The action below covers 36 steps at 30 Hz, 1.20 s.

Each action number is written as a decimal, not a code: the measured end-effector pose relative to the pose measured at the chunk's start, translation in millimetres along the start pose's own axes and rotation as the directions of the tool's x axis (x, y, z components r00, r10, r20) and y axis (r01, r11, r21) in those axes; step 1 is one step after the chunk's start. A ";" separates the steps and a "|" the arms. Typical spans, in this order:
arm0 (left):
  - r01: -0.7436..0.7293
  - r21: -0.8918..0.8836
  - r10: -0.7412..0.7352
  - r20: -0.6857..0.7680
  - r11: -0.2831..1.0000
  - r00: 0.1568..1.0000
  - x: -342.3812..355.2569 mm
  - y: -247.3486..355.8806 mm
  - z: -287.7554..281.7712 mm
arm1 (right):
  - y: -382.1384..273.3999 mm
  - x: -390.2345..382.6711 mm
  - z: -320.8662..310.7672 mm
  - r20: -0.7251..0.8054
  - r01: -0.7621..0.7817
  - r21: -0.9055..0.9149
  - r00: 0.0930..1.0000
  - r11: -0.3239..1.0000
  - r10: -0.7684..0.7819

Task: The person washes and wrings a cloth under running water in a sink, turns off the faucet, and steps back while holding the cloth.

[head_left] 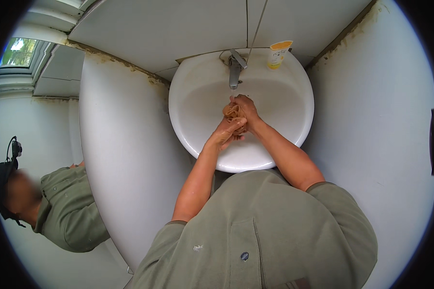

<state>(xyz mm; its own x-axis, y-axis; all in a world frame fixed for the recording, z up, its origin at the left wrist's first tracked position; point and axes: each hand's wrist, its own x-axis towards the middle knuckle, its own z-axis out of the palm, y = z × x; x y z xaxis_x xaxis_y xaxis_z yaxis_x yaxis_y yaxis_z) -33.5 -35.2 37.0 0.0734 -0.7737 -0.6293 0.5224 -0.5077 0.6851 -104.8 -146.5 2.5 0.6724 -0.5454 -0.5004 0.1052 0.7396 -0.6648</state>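
Observation:
A crumpled tan-brown cloth (234,113) is bunched between my two hands over the sink basin. My left hand (226,133) grips its lower side, the thumb lying across the folds. From the upper right, my right hand (247,109) closes around the same cloth. Both hands are beneath the spout of the grey metal faucet (235,74), where a short stream of water seems to come down onto them. The white sink (197,139) surrounds them, and its front rim is close to my body.
A white and yellow squeeze tube (278,55) stands on the sink's back right ledge. Pale walls close in on both sides, with brown stains along the joints. A mirror (33,120) at the left reflects a person in a green shirt and dark cap, and a small window.

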 end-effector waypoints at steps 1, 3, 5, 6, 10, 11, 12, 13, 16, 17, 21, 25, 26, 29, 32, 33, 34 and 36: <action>0.000 0.002 0.000 -0.003 1.000 1.000 0.4 -1.4 -4.2 | -1.4 -2.8 1.0 0.040 -0.025 -0.029 0.999 0.999 0.026; 0.129 0.019 -0.129 0.009 0.991 0.992 2.8 -0.3 -11.8 | -7.7 -9.6 5.6 0.076 -0.082 -0.108 0.993 0.991 0.091; 0.175 0.029 -0.175 -0.027 0.984 0.984 -1.9 0.7 -11.8 | -8.8 -8.2 2.5 0.099 -0.134 -0.185 0.983 0.974 0.154; 0.224 0.035 -0.221 -0.062 0.974 0.973 -5.5 2.0 -7.8 | -7.6 -3.0 -2.9 0.127 -0.098 -0.333 0.981 0.938 0.148; 0.227 -0.042 -0.229 -0.083 0.973 0.970 -19.6 5.2 -1.2 | -8.5 1.6 0.9 0.106 0.066 -0.769 0.994 0.636 0.025; 0.202 -0.063 -0.208 -0.102 0.977 0.973 -23.1 5.2 -0.5 | -13.0 -1.6 7.6 0.107 0.067 -0.769 0.994 0.635 0.025; 0.177 -0.085 -0.186 -0.122 0.981 0.975 -25.3 5.9 -0.1 | -17.7 -5.0 13.7 0.109 0.106 -0.834 0.994 0.541 -0.026; 0.175 -0.087 -0.185 -0.123 0.981 0.975 -26.8 6.9 -0.1 | -23.2 -8.6 18.3 0.117 0.138 -0.888 0.990 0.439 -0.075; 0.160 -0.013 -0.159 -0.212 0.987 0.964 -40.2 16.9 3.2 | -37.7 -19.7 25.1 0.212 0.204 -0.977 0.955 -0.056 -0.208; 0.155 -0.045 -0.161 -0.193 0.987 0.968 -44.3 21.5 0.8 | -38.3 -19.3 22.1 0.213 0.206 -0.977 0.955 -0.058 -0.207; 0.087 -0.334 -0.123 -0.087 0.938 0.989 -50.0 22.6 -12.8 | -29.8 -2.5 -13.4 -0.103 -0.026 -0.874 0.986 0.486 -0.133; 0.055 -0.434 -0.069 -0.017 0.899 0.997 -52.5 26.1 -10.2 | -13.3 7.5 -37.9 -0.277 -0.253 -0.564 0.955 0.786 0.109; 0.078 -0.452 -0.084 0.006 0.889 0.996 -51.2 25.9 -6.2 | -9.3 5.9 -36.4 -0.279 -0.254 -0.564 0.954 0.786 0.108; 0.105 -0.528 -0.052 0.115 0.843 0.992 -49.8 27.1 6.0 | 5.4 -1.0 -15.5 -0.194 -0.270 -0.194 0.953 0.943 0.233; 0.157 -0.635 -0.004 0.236 0.756 0.972 -43.6 27.1 20.0 | 10.2 -6.2 -5.5 0.143 -0.295 0.042 0.947 0.954 0.287; 0.188 -0.683 0.005 0.271 0.706 0.963 -40.9 27.9 23.1 | 6.4 -7.5 -4.6 0.336 -0.313 0.217 0.913 0.925 0.230; 0.189 -0.683 0.005 0.271 0.705 0.962 -36.7 26.2 22.1 | 2.8 -9.3 -4.1 0.505 -0.355 0.376 0.853 0.856 0.132; 0.209 -0.759 -0.055 0.223 0.617 0.973 -23.0 17.7 11.2 | -10.9 -14.6 0.9 0.563 -0.321 0.429 0.826 0.844 0.028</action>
<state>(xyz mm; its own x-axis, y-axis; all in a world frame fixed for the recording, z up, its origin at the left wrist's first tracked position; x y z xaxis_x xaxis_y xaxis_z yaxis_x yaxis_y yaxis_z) -35.5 -30.6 67.7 -0.1470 -0.8097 -0.5682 0.9822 -0.1874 0.0129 -115.2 -146.3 17.5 0.9708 -0.2080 -0.1193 0.1876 0.9687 -0.1625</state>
